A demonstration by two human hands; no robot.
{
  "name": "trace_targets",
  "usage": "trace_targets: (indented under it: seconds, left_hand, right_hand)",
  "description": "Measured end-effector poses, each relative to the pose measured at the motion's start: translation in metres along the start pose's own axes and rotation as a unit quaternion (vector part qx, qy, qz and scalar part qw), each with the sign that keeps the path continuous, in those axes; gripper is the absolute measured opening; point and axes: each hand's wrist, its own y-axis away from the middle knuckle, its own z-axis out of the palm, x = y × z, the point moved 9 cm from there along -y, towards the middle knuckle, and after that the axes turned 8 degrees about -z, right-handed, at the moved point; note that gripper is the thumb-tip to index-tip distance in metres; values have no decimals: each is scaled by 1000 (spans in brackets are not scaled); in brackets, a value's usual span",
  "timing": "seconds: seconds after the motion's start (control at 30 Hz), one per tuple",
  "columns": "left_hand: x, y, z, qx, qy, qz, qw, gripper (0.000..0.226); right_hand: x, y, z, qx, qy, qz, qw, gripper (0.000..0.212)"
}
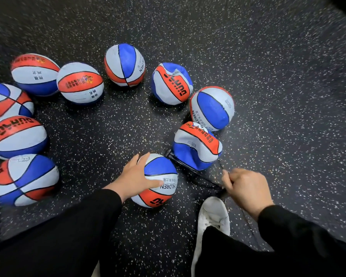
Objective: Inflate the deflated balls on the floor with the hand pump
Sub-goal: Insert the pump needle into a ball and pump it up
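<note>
I see the floor first, dark rubber with pale flecks, running under and beyond both hands. My black sleeves fill the near edge, and a white shoe stands just under the right hand.

Ten red, white and blue balls ring the space ahead of the hands. Off to the left of the left hand sit five round ones: the far pair and, then a stack of three nearer me. Straight ahead, well beyond the hands, is a sixth ball, slightly wrinkled. Ahead of the right hand lie three sagging ones: a dented ball, a soft ball beside it, and a crumpled ball nearest the hand.

The near ball sits between my hands, full and round. My left hand lies over its left side, fingers spread wide and thumb across the white panel.

The pump, a thin black shape, lies on the floor from under the crumpled ball toward the right hand. My right hand is curled tight on something thin and dark at the pump's near end; a thin hose trails past the wrist. I cannot tell exactly which part it grips.
</note>
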Motion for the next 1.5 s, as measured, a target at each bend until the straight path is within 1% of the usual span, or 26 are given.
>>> trace_targets:
  seconds: [0.1,0.2,0.27,0.33,0.37,0.43,0.5,0.6,0.67,0.8,0.87,0.9,1.0,1.1,1.17,1.23,1.27,1.3,1.4,1.43,1.5]
  left_hand:
    - [-8,3,6,18,6,5,1000,119]
    - [-10,3,10,33,15,5,999,119]
    - [-8,1,10,35,18,5,999,119]
    - [-7,-2,8,36,21,4,999,120]
    - [-5,-3,8,33,20,3,999,119]
    - [-3,-3,7,34,23,3,999,118]
    - [-1,-4,6,29,18,1,999,118]
    - [0,-6,4,31,17,0,999,118]
    - [1,-7,4,31,9,1,999,119]
    - [-2,-2,8,40,6,0,999,120]
    - [-3,0,8,42,11,3,999,120]
    - [-3,1,8,42,13,4,999,119]
    - [-1,2,8,41,17,1,999,118]
    - [2,2,8,35,9,-3,999,119]
    - [2,5,9,34,3,-3,999,120]
    - [2,8,10,33,-12,-3,999,120]
    - [2,9,10,33,-15,-5,999,121]
    - [0,9,10,33,-11,-8,999,121]
    - [1,8,9,31,-5,-9,999,120]
    - [1,8,9,28,-11,-7,1000,120]
    - [2,8,11,30,-5,-2,1000,120]
  right_hand:
    - [4,-25,-62,53,-13,13,998,59]
    - [6,-31,-91,53,-26,21,998,59]
    - [12,-16,-77,45,-6,52,998,55]
    - [10,4,-40,23,-10,75,997,47]
    - [4,14,-17,5,-13,63,998,44]
    - [-18,26,20,-25,-9,-1,1000,47]
    - [-20,26,32,-38,2,-17,999,52]
    - [-4,17,24,-26,20,-1,999,57]
    - [-4,6,16,-31,20,-23,999,59]
    - [-12,-33,-47,-5,24,-40,999,60]
    - [-9,-45,-79,-17,32,-30,999,60]
    - [-5,-45,-83,-33,36,-12,999,61]
    - [4,-28,-63,-34,40,42,998,59]
    - [8,-9,-19,-16,0,55,998,44]
    - [-2,0,8,-36,-1,25,999,40]
    - [-30,12,32,-67,17,-43,997,43]
    - [-39,18,41,-86,21,-63,994,45]
    - [-39,18,46,-104,23,-60,992,49]
    - [-1,-5,31,-118,55,13,991,54]
    - [8,-13,20,-116,53,15,992,54]
    - [12,-29,-17,-68,29,2,997,54]
